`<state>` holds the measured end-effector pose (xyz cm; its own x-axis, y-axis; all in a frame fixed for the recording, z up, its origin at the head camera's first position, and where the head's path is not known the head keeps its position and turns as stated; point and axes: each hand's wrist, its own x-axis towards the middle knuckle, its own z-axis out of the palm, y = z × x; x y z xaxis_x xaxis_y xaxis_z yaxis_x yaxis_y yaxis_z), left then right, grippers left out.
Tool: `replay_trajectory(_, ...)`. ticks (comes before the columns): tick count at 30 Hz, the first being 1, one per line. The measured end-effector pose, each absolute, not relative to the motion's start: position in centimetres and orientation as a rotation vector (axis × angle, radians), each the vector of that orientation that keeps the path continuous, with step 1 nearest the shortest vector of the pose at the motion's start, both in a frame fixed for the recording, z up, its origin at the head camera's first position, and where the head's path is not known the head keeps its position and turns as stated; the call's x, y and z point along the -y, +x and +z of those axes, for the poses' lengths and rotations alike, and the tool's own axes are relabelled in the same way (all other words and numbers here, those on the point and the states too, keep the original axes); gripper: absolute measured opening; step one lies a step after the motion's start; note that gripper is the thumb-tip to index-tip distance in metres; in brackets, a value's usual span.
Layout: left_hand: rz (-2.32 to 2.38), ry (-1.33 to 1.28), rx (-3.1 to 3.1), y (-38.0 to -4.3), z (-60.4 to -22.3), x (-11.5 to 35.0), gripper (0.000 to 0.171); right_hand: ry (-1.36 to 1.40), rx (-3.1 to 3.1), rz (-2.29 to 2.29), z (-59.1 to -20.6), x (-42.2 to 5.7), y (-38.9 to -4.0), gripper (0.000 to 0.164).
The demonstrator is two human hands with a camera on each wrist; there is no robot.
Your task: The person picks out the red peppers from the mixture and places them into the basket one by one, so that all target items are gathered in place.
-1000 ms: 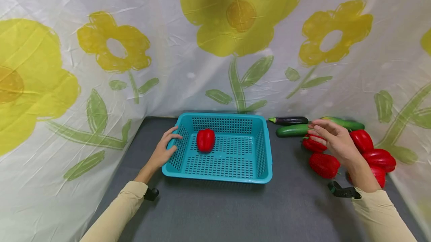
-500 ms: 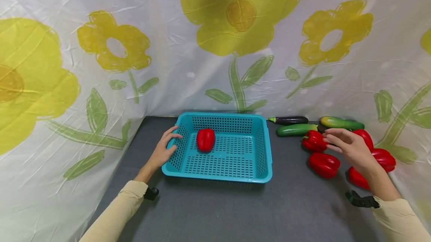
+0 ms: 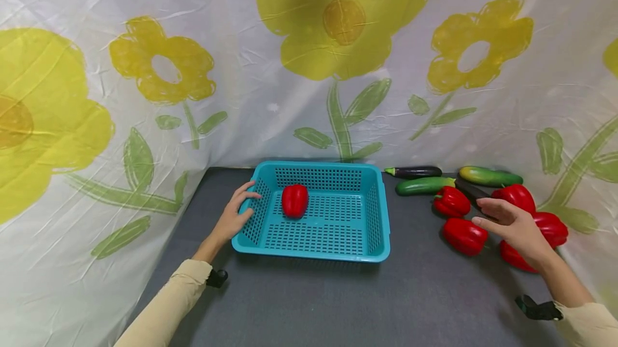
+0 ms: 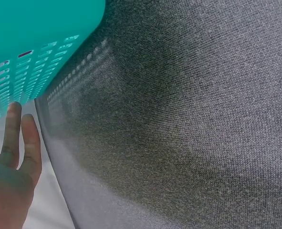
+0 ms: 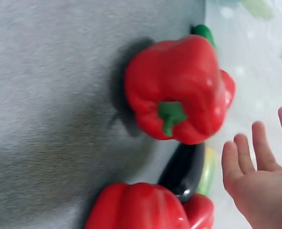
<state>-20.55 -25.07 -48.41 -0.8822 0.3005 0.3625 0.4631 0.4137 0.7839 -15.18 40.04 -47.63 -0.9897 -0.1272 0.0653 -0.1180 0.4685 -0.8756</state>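
Observation:
A turquoise plastic basket [image 3: 314, 256] with slotted walls holds one red bell pepper [image 3: 294, 201] near its left side. My left hand [image 3: 233, 219] lies at the basket's left wall, thumb and forefinger over the rim; in the left wrist view two straight fingers [image 4: 31, 143] reach up beside the wall. Out to the right, my right hand [image 3: 521, 231] hovers among several red bell peppers, fingers loosely bent and nothing between them. Nearest its fingertips are a pepper [image 3: 464, 236] in front and another pepper [image 3: 451, 201] behind. In the right wrist view, its fingers spread beside a stemmed pepper [image 5: 176, 86].
Behind the peppers lie an eggplant [image 3: 414, 172], a cucumber [image 3: 424, 186], a second eggplant [image 3: 470, 189] and a yellow-green cucumber [image 3: 490, 176]. More peppers [image 3: 550, 228] sit at the far right. A flowered curtain [image 3: 270, 122] borders the dark grey table [image 3: 314, 304] at the back.
My right hand has drawn back rightward and toward me, uncovering the cucumbers, the second eggplant and the rear pepper. My left hand, the basket and the pepper in it keep their places.

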Motion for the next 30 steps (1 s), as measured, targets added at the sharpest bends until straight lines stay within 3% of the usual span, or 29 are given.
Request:
replay_trajectory(6,-1.444,-0.693,2.5,-20.5,-48.5,25.1,0.034,-0.129,-2.684,-1.493,-48.6,-39.4,-14.6,0.061)
replay_trajectory(30,-1.457,-0.69,2.496,-20.7,-48.6,25.1,0.034,-0.041,-2.627,-1.46,-51.3,-37.9,-14.0,0.074)
